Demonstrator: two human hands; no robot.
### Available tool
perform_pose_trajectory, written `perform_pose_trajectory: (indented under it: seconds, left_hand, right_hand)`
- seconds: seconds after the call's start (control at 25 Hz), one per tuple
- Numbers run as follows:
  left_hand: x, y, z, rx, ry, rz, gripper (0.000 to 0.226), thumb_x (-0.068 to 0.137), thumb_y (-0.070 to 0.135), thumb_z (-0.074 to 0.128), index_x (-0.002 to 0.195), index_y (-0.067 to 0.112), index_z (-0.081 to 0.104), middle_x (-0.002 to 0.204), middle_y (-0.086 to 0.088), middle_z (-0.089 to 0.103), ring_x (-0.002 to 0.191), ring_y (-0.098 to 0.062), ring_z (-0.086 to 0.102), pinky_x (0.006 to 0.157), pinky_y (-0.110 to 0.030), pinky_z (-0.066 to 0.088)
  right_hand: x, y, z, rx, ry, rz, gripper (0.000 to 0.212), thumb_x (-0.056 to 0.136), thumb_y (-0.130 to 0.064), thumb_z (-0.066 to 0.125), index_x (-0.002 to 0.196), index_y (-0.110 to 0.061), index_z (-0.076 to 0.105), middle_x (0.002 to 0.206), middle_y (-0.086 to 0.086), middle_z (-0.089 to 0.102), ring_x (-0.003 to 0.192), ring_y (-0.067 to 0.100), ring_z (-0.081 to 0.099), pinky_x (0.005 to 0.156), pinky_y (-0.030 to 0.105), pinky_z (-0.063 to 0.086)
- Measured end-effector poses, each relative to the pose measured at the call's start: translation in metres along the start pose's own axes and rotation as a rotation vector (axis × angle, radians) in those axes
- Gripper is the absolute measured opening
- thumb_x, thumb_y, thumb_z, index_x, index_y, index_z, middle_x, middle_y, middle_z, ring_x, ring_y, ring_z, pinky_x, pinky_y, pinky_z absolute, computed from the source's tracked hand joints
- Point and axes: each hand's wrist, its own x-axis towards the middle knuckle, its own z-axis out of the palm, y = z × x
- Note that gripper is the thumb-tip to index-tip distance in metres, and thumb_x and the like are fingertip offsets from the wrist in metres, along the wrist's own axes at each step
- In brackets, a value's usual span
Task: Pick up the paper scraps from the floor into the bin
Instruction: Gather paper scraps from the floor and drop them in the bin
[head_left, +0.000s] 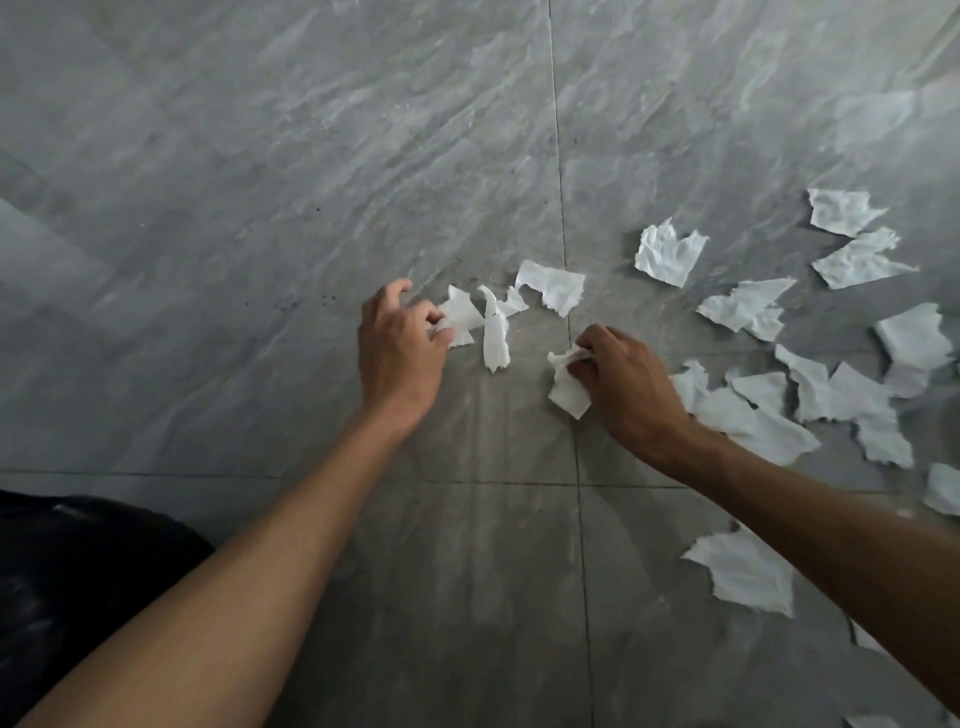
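Several torn white paper scraps lie on the grey tiled floor, most of them to the right. My left hand (400, 353) pinches a crumpled white scrap (460, 314) at floor level. A narrow upright scrap (495, 335) stands just right of it, and a wider one (553, 286) lies beyond. My right hand (628, 387) grips another crumpled scrap (569, 384), which hangs from the fingers. More scraps sit at the right (670, 252), (852, 260), (745, 571). No bin is clearly visible.
A dark, black shape (78, 571) fills the lower left corner; I cannot tell what it is. The grey floor (260, 208) shows tile joints running down the middle and across below my hands.
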Motion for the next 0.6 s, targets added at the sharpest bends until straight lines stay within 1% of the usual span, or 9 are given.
perform_pose_trajectory:
  seconds: [0.08, 0.16, 0.28, 0.36, 0.4, 0.44, 0.48, 0.52, 0.6]
  left_hand:
    - [0.01, 0.005, 0.01, 0.041, -0.193, 0.041, 0.01, 0.079, 0.017, 0.067, 0.087, 0.012, 0.069, 0.131, -0.013, 0.053, 0.121, -0.034, 0.046, 0.099, -0.037, 0.039]
    - [0.011, 0.004, 0.018, 0.053, -0.288, 0.037, 0.009, 0.081, 0.016, 0.064, 0.087, 0.012, 0.069, 0.114, -0.015, 0.06, 0.107, -0.034, 0.054, 0.087, -0.037, 0.044]
    - [0.009, 0.004, 0.019, -0.061, -0.193, -0.037, 0.009, 0.08, 0.012, 0.065, 0.086, 0.009, 0.07, 0.093, -0.016, 0.071, 0.087, -0.034, 0.064, 0.071, -0.035, 0.045]
    - [0.012, 0.013, 0.014, -0.181, -0.051, -0.143, 0.016, 0.077, 0.011, 0.068, 0.093, 0.008, 0.067, 0.09, -0.013, 0.072, 0.083, -0.03, 0.066, 0.068, -0.029, 0.042]
    - [0.015, 0.019, 0.014, -0.232, -0.018, -0.163, 0.022, 0.076, 0.012, 0.068, 0.098, 0.01, 0.065, 0.088, -0.011, 0.071, 0.08, -0.028, 0.065, 0.066, -0.027, 0.039]
    - [0.018, 0.026, 0.015, -0.264, -0.033, -0.145, 0.029, 0.075, 0.013, 0.069, 0.103, 0.012, 0.062, 0.085, -0.009, 0.069, 0.078, -0.028, 0.064, 0.063, -0.025, 0.037]
    - [0.018, 0.034, 0.019, -0.271, -0.09, -0.098, 0.035, 0.074, 0.013, 0.069, 0.108, 0.013, 0.059, 0.085, -0.007, 0.067, 0.077, -0.028, 0.063, 0.063, -0.026, 0.038]
    - [0.018, 0.041, 0.024, -0.248, -0.167, -0.045, 0.04, 0.075, 0.014, 0.07, 0.113, 0.014, 0.056, 0.089, -0.008, 0.067, 0.081, -0.029, 0.064, 0.067, -0.028, 0.042]
    - [0.01, 0.048, 0.038, -0.143, -0.303, 0.027, 0.044, 0.079, 0.019, 0.07, 0.12, 0.014, 0.054, 0.106, -0.014, 0.066, 0.095, -0.033, 0.062, 0.078, -0.033, 0.046]
  right_hand:
    - [-0.005, -0.004, -0.005, 0.052, -0.003, 0.013, 0.007, 0.089, -0.011, 0.055, 0.09, -0.005, 0.056, 0.088, 0.014, 0.062, 0.07, 0.022, 0.047, 0.062, 0.028, 0.028]
    - [-0.01, -0.005, -0.011, 0.104, -0.007, 0.04, 0.008, 0.089, -0.012, 0.055, 0.091, -0.004, 0.057, 0.089, 0.012, 0.061, 0.074, 0.024, 0.051, 0.061, 0.026, 0.025]
    - [-0.016, -0.001, -0.019, 0.121, -0.008, 0.052, 0.01, 0.089, -0.014, 0.056, 0.093, -0.006, 0.058, 0.092, 0.012, 0.062, 0.076, 0.021, 0.049, 0.062, 0.027, 0.026]
    - [-0.02, 0.001, -0.023, 0.147, -0.008, 0.074, 0.009, 0.089, -0.015, 0.057, 0.091, -0.006, 0.058, 0.091, 0.011, 0.063, 0.074, 0.019, 0.048, 0.062, 0.029, 0.029]
    - [-0.021, 0.002, -0.025, 0.165, -0.006, 0.103, 0.009, 0.089, -0.015, 0.058, 0.09, -0.006, 0.058, 0.091, 0.011, 0.064, 0.074, 0.02, 0.049, 0.062, 0.03, 0.031]
    - [-0.021, 0.003, -0.026, 0.182, -0.004, 0.134, 0.008, 0.089, -0.015, 0.058, 0.089, -0.006, 0.058, 0.09, 0.012, 0.064, 0.075, 0.022, 0.051, 0.062, 0.03, 0.031]
    - [-0.022, 0.004, -0.027, 0.194, -0.005, 0.164, 0.008, 0.088, -0.014, 0.058, 0.089, -0.006, 0.059, 0.09, 0.012, 0.065, 0.076, 0.022, 0.052, 0.062, 0.03, 0.031]
    - [-0.022, 0.004, -0.028, 0.206, -0.006, 0.189, 0.008, 0.088, -0.015, 0.058, 0.089, -0.007, 0.059, 0.089, 0.011, 0.065, 0.076, 0.021, 0.052, 0.062, 0.03, 0.031]
    - [-0.024, 0.004, -0.031, 0.238, -0.012, 0.219, 0.008, 0.089, -0.017, 0.058, 0.087, -0.009, 0.058, 0.085, 0.006, 0.064, 0.073, 0.018, 0.053, 0.059, 0.029, 0.032]
